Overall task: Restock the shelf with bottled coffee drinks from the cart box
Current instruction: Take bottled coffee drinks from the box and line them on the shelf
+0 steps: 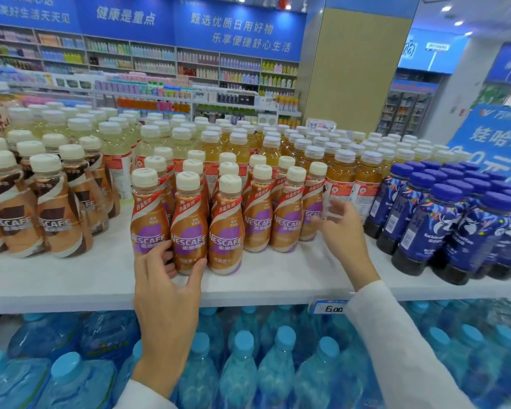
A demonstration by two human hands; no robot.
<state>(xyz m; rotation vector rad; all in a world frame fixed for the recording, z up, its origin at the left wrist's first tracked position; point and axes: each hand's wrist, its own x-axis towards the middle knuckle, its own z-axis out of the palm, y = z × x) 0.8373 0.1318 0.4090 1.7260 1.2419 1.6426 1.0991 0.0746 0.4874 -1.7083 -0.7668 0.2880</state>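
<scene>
Left hand [165, 284] grips a bottle [189, 228]; right hand [341, 231] reaches forward, fingers loosely spread

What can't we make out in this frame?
- cart box: outside the head view.
- price tag: blurred, right end behind the sleeve.
- right hand: motion-blurred; contact with the coffee bottles unclear.
- rear coffee bottles: hidden behind the front rows; count unknown.

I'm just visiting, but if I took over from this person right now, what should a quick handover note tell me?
Left hand: grips the base of a front-row purple-label coffee bottle.
Right hand: open, fingers spread by the rightmost bottle of that group; contact is blurred.
Done: a cluster of these bottles stands on the shelf.
Left: shelf front is bare; cart box out of view, remaining stock unknown.
</scene>
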